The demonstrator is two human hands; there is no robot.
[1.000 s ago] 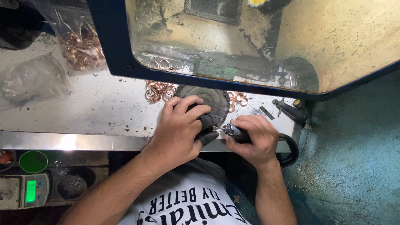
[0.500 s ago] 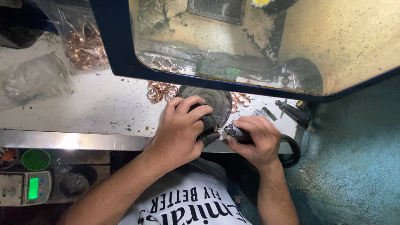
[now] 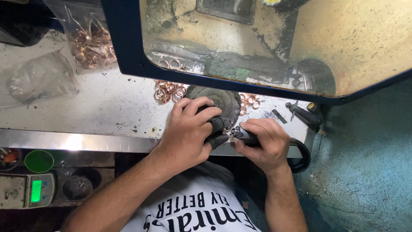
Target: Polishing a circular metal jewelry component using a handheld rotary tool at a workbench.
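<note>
Grimy pale worktop (image 3: 107, 107) with a steel front edge fills most of my view, and a big blue-framed clear guard panel (image 3: 257, 47) slants over the back half of it. From where I'm watching, both hands are bunched together at the front edge, right under that panel's lower rim.

My left hand (image 3: 189, 131) is curled closed, dark covers on the fingertips (image 3: 218, 125), pinching some tiny piece against the tip of the tool. The piece sits right between the two hands, tucked in at the fingertips, so small and covered up that I can't tell what it is. My right hand (image 3: 264, 144) has its grip wrapped shut around a slim handheld rotary tool (image 3: 242, 134), metal nose pointing left into the left hand's pinch. Its dark cable (image 3: 302, 157) loops down off the edge beside the wrist.

Just behind the knuckles there's a round dark worn pad (image 3: 227, 101), touching or nearly touching the left fingers. Loose copper rings (image 3: 169, 90) lie in a pile to the left of that pad, with a few more on its right. Further back left there's a clear bag of copper rings (image 3: 92, 43), plus a crumpled empty-looking bag (image 3: 40, 77). Down below the worktop, a small scale with a green display (image 3: 30, 191) and a green lid (image 3: 38, 161).
</note>
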